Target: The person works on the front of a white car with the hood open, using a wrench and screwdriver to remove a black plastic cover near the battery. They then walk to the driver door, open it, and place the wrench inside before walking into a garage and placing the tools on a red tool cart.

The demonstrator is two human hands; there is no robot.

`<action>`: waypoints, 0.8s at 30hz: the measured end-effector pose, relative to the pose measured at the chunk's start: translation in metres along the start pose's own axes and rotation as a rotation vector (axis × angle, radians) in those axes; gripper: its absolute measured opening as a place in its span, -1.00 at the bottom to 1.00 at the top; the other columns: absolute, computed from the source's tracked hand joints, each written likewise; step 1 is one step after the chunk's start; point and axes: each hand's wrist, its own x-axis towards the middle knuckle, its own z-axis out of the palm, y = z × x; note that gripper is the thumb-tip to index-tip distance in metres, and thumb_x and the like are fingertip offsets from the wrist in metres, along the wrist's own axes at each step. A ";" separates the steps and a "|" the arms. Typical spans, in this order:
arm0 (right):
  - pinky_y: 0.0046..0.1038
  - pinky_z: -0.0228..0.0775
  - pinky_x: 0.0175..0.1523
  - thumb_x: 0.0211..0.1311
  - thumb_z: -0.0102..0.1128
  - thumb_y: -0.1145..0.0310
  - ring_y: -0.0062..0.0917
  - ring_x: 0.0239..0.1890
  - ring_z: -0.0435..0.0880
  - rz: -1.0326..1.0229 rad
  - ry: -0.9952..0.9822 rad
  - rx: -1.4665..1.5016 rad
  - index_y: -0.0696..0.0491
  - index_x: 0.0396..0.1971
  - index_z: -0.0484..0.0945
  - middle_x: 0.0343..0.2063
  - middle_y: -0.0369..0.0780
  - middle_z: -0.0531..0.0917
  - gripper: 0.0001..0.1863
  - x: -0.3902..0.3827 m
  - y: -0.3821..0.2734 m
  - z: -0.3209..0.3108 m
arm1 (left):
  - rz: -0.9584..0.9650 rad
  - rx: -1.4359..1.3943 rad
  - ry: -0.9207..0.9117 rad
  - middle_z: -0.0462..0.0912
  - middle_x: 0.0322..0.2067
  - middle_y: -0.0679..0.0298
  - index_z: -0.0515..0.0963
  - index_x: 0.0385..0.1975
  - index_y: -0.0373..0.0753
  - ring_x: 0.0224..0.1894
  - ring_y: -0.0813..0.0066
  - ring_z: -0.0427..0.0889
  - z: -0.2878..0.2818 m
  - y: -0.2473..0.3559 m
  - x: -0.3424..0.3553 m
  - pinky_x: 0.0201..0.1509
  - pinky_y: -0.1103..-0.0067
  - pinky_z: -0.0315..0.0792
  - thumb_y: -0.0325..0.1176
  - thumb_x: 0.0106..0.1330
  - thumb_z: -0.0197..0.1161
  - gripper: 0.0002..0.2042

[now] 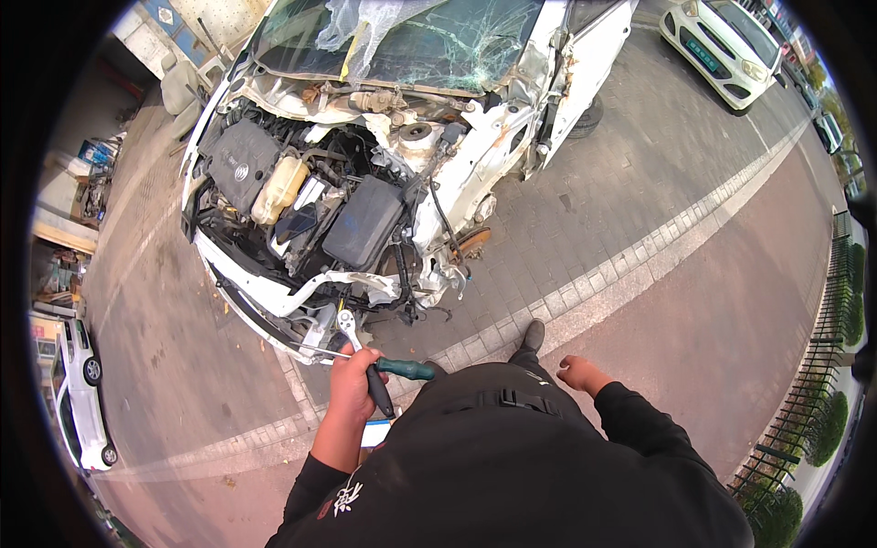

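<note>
My left hand (351, 382) is closed around two tools at once. One is a ratchet wrench (377, 388) with a silver head and a black handle. The other is a screwdriver (406, 369) with a green handle, its thin shaft pointing left. My right hand (582, 373) hangs at my right side with its fingers curled in, and nothing shows in it. In front of me stands a wrecked white car (457, 196) without its bonnet. Its engine cover (245, 164), yellowish tank (280, 189) and black box (364, 222) lie exposed. The bent front crossbeam (265, 290) is closest to my left hand.
The cracked windscreen (457, 46) has clear plastic sheeting (365, 27) over it. A rusty brake disc (474, 240) shows at the bare front corner. Another white car (722, 50) stands far right, a white vehicle (80, 393) at left. A metal fence (818, 365) lines the right.
</note>
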 end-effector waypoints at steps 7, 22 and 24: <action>-0.14 0.57 0.32 0.34 0.37 0.05 -0.02 0.17 0.75 -0.110 0.054 0.146 0.11 0.22 0.66 0.07 0.08 0.78 -0.43 0.031 0.053 -0.105 | 0.033 0.001 0.008 0.61 -0.35 0.27 0.49 -0.26 -0.17 -0.51 0.45 0.59 0.134 -0.033 0.010 -0.47 0.47 0.56 -0.49 0.29 0.39 -0.83; -0.33 0.53 0.29 0.60 0.29 0.16 -0.48 0.14 0.67 -0.800 -0.404 0.653 0.19 0.41 0.46 0.14 -0.14 0.72 -0.42 -0.025 -0.108 -0.348 | 0.141 0.090 -0.057 0.64 -0.41 0.32 0.57 -0.27 -0.21 -0.45 0.54 0.60 0.338 -0.037 0.029 -0.35 0.55 0.53 -0.45 0.32 0.46 -0.84; -0.36 0.53 0.17 0.52 0.39 0.16 -0.47 0.04 0.67 -0.845 -0.404 0.612 0.14 0.31 0.56 0.03 -0.14 0.73 -0.47 -0.025 -0.126 -0.355 | 0.173 0.043 -0.078 0.63 -0.43 0.32 0.56 -0.27 -0.21 -0.45 0.54 0.61 0.348 -0.036 0.040 -0.35 0.55 0.52 -0.46 0.35 0.46 -0.84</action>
